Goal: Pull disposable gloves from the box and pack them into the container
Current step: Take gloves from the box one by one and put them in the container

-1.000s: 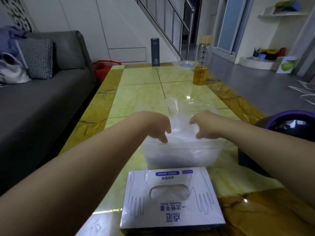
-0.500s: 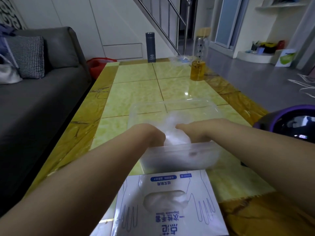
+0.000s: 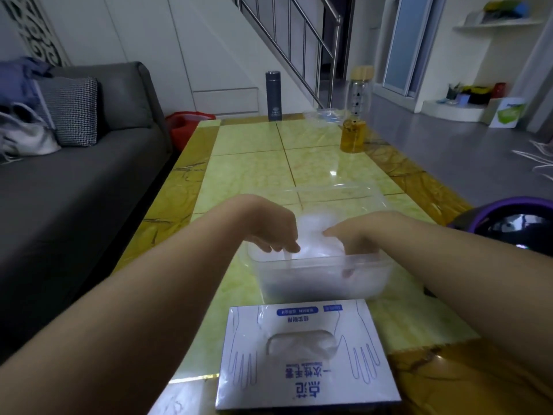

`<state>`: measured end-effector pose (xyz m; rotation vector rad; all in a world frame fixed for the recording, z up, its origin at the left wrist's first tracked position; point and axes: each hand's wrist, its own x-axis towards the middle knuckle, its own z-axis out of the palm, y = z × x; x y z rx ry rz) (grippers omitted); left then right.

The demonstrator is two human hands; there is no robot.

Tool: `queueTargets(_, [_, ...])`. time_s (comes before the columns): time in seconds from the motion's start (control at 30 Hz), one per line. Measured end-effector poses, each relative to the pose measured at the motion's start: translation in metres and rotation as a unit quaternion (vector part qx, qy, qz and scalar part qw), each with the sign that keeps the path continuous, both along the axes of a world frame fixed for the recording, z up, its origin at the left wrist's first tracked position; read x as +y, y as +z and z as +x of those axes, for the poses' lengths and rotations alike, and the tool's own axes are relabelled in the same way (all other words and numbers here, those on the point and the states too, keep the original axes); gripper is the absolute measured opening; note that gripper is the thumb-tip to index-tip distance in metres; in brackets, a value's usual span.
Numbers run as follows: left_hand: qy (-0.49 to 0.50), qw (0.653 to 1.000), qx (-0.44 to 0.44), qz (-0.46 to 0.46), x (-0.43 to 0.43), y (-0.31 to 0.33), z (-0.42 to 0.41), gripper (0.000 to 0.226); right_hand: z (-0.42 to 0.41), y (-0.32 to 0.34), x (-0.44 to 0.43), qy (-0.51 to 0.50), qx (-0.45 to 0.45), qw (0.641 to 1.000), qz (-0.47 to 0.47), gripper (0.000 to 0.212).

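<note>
A white glove box [image 3: 305,354] with blue hand outlines lies flat at the table's near edge, a glove showing in its oval slot. Just beyond it stands a clear plastic container [image 3: 323,280]. A crumpled clear disposable glove [image 3: 314,235] bulges above its rim. My left hand [image 3: 273,232] hangs over the container's left side, fingers pointing down onto the glove. My right hand [image 3: 356,238] reaches inside from the right, its fingers pressed on the glove and partly seen through the wall.
On the yellow-green tiled table [image 3: 254,172], a dark flask [image 3: 273,95] and a bottle of amber liquid [image 3: 354,130] stand at the far end. A grey sofa [image 3: 74,181] runs along the left. A purple-rimmed dark object [image 3: 514,226] sits right.
The glove was held up above the container a second ago. Both hands have since come down and pushed it into the container.
</note>
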<state>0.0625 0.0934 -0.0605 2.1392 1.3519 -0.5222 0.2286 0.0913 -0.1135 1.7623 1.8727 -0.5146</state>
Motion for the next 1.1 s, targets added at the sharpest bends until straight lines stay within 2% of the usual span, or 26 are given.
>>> queueTargets(0.03, [0.007,0.999,-0.033,0.022,-0.002,0.007,-0.007,0.037,-0.001,0.011,-0.006,0.000,-0.001,1.000,0.026,0.089])
queueTargets(0.13, [0.061,0.985,-0.158,0.018,-0.010,0.017,-0.033,0.033,-0.006,0.045,-0.029,0.045,0.041,0.986,0.156,0.055])
queueTargets(0.2, [0.083,0.974,-0.212,0.021,-0.024,0.020,-0.054,0.036,-0.013,0.061,-0.052,0.078,0.101,0.960,0.248,0.036])
queueTargets(0.27, [0.101,0.961,-0.251,0.062,-0.038,0.017,-0.071,0.033,-0.022,0.070,-0.078,0.117,0.174,0.924,0.320,0.023])
queueTargets(0.3, [0.111,0.953,-0.268,0.086,-0.045,0.015,-0.078,0.028,-0.027,0.070,-0.091,0.139,0.199,0.912,0.330,0.019])
queueTargets(0.37, [0.124,0.944,-0.281,0.123,-0.062,0.008,-0.088,0.014,-0.037,0.060,-0.116,0.188,0.222,0.915,0.279,0.016])
queueTargets(0.47, [0.102,0.967,-0.208,0.103,-0.089,-0.007,-0.094,0.009,-0.049,0.025,-0.135,0.241,0.152,0.944,0.167,0.026])
queueTargets(0.53, [0.048,0.991,-0.104,0.074,-0.103,-0.021,-0.091,0.033,-0.054,0.003,-0.137,0.259,0.099,0.951,0.134,0.035])
queueTargets(0.6, [0.004,0.998,-0.021,0.064,-0.114,-0.036,-0.085,0.065,-0.057,-0.010,-0.134,0.276,0.084,0.946,0.148,0.039])
queueTargets(0.63, [-0.010,0.998,0.001,0.070,-0.119,-0.043,-0.082,0.073,-0.059,-0.014,-0.133,0.281,0.084,0.943,0.156,0.039])
queueTargets(0.8, [-0.030,0.995,0.017,0.096,-0.124,-0.053,-0.080,0.079,-0.067,-0.027,-0.131,0.241,0.139,0.939,0.202,0.011])
queueTargets(0.93, [-0.031,0.994,0.022,0.098,-0.126,-0.053,-0.080,0.079,-0.068,-0.030,-0.134,0.251,0.127,0.929,0.239,0.015])
queueTargets(1.1, [-0.033,0.994,0.018,0.098,-0.126,-0.054,-0.081,0.080,-0.061,-0.018,-0.140,0.272,0.140,0.921,0.241,0.007])
